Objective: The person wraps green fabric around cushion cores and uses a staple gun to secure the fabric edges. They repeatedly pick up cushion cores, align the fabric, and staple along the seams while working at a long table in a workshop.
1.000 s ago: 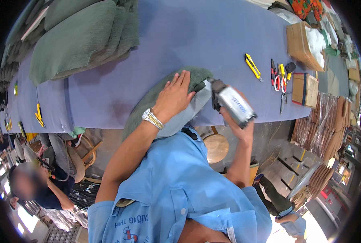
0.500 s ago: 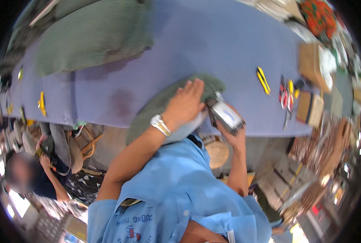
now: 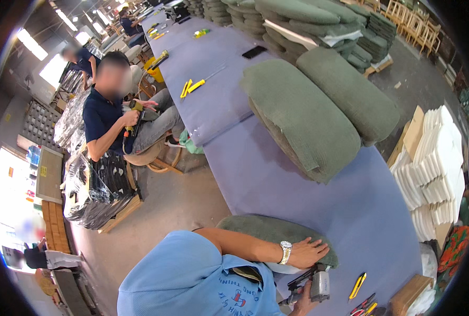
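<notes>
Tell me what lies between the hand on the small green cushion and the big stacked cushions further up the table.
Only bare purple tabletop. In the head view, nothing lies between the left hand on the small green cushion and the big stacked cushions.

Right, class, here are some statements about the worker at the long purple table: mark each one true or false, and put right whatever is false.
1. The left hand lies flat on a green cushion. True.
2. The right hand holds a pair of scissors. False: it grips a grey staple gun.
3. The left wrist bears a wristwatch. True.
4. The purple table carries only one cushion. False: two more big green cushions lie further along it.
5. A yellow utility knife lies on the table near the staple gun. True.
</notes>
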